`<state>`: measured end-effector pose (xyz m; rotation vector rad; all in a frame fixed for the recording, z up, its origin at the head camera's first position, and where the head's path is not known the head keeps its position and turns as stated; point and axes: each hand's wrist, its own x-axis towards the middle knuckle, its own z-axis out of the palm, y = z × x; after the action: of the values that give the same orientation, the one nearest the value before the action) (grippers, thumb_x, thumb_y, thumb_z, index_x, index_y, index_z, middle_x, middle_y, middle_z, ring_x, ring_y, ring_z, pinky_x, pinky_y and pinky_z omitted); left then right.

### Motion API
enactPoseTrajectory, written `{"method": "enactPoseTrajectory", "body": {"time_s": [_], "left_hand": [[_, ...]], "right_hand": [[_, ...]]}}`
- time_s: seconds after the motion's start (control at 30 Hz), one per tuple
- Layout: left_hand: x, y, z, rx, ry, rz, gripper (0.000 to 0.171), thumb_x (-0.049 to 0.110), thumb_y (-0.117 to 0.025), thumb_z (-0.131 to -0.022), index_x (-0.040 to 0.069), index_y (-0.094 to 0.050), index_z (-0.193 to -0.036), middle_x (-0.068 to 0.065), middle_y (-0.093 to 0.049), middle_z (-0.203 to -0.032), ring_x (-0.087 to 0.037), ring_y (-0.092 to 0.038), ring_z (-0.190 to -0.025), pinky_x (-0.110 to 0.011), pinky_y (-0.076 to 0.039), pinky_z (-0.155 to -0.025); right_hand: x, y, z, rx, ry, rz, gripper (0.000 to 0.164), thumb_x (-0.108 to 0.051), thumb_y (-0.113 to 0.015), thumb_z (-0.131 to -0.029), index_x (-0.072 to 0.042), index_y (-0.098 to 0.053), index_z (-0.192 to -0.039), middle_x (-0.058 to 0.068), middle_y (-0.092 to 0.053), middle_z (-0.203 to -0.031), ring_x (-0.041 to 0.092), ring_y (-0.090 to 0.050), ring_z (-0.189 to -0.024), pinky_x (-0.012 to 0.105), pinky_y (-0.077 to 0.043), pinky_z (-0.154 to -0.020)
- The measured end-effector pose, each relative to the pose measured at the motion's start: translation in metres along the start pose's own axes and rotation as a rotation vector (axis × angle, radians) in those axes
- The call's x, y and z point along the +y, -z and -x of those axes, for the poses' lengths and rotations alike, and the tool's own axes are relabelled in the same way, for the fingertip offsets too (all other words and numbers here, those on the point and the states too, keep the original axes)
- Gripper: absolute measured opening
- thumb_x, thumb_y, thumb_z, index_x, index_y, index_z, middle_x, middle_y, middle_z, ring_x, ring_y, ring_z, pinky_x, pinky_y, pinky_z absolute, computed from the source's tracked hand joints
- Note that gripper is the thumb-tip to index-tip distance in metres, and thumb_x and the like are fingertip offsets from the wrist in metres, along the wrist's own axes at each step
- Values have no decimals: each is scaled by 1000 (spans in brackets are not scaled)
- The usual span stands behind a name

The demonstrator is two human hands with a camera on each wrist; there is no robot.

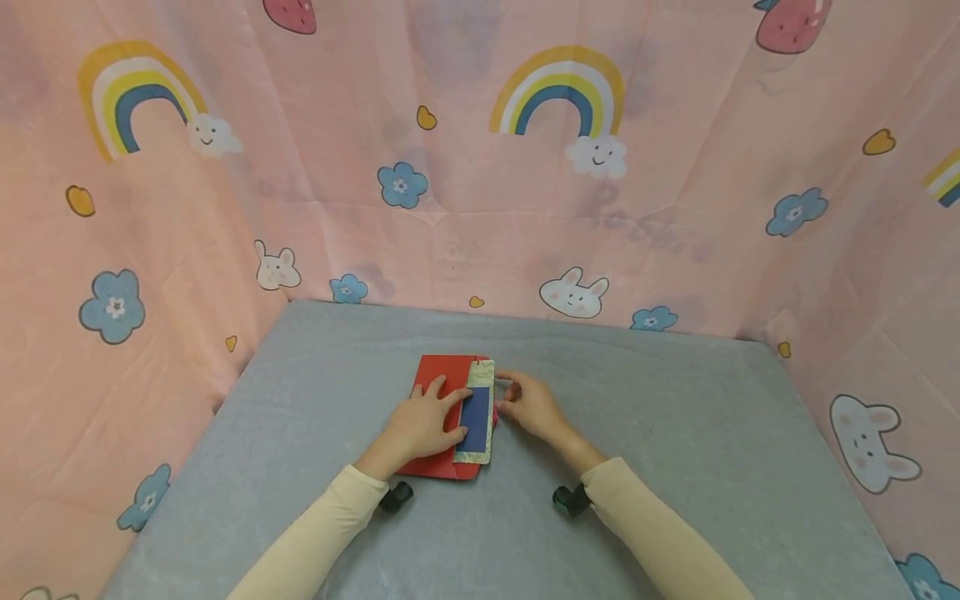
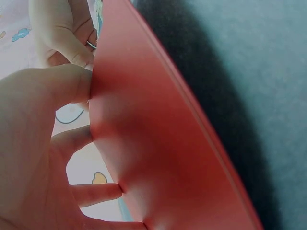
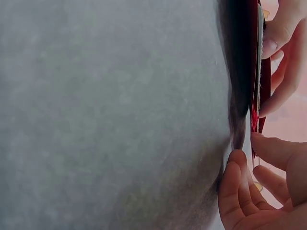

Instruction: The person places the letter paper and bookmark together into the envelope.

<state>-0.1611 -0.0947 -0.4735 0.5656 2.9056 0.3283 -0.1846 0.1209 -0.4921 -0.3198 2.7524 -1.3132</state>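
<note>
A flat red paper folder or envelope (image 1: 438, 468) lies tilted a little on the grey table. Over its right side is a long card (image 1: 476, 421) with a pale green patterned border and a blue panel. My left hand (image 1: 425, 423) presses on both with spread fingers, thumb and index finger on the card. In the left wrist view its fingertips dent the red surface (image 2: 148, 115). My right hand (image 1: 530, 406) is at the right edge, fingers bent, thumb tip against a small shiny red piece (image 3: 254, 120). I cannot tell whether its fingers pinch it.
The grey table (image 1: 675, 450) reaches well out to both sides. Behind and beside it hangs a pink curtain (image 1: 480, 242) printed with rainbows, rabbits and flowers. A black wrist camera (image 1: 397, 497) sits below the left hand, another camera (image 1: 572, 501) below the right.
</note>
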Motion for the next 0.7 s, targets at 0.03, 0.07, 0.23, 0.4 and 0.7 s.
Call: {"method": "enactPoseTrajectory", "body": {"time_s": [0.03,0.07,0.23,0.4,0.7], "left_hand": [[0,0,0,1,1,2,62,48,-65,-89,33,-46,-147,-19,-39,-155,-54,-47,-131,-59,-52,-94],[0,0,0,1,1,3,63,48,-65,-89,33,-46,-147,-19,-39,-155,-54,-47,-131,-59,-52,-94],[0,-1,0,6,2,6,62,48,-65,-89,33,-46,-147,-18,-39,-155,-53,-48,-131,-60,-51,-95],[-1,-2,0,12,0,6,63,49,-65,-88,33,-47,-146,-18,-39,-155,-53,-48,-131,-60,-50,-97],[-1,-3,-1,17,-3,0,63,50,-65,-88,33,-47,-146,-18,-40,-155,-53,-49,-130,-60,-51,-95]], "right_hand": [[0,0,1,-2,0,4,50,-7,-75,-84,-5,-61,-132,7,-63,-80,10,-49,-58,23,-42,-53],[1,0,1,-4,4,8,51,-7,-76,-84,-5,-60,-132,7,-63,-80,10,-49,-58,23,-42,-54],[1,-1,4,-26,12,25,59,-5,-76,-81,-4,-56,-137,10,-63,-84,11,-50,-57,24,-44,-53],[0,-2,6,-47,-9,16,66,-5,-76,-80,-7,-52,-142,12,-64,-89,11,-51,-56,25,-46,-52],[-4,-5,7,-49,-12,21,65,-8,-78,-82,-8,-53,-142,11,-62,-90,13,-53,-59,27,-49,-54]]}}
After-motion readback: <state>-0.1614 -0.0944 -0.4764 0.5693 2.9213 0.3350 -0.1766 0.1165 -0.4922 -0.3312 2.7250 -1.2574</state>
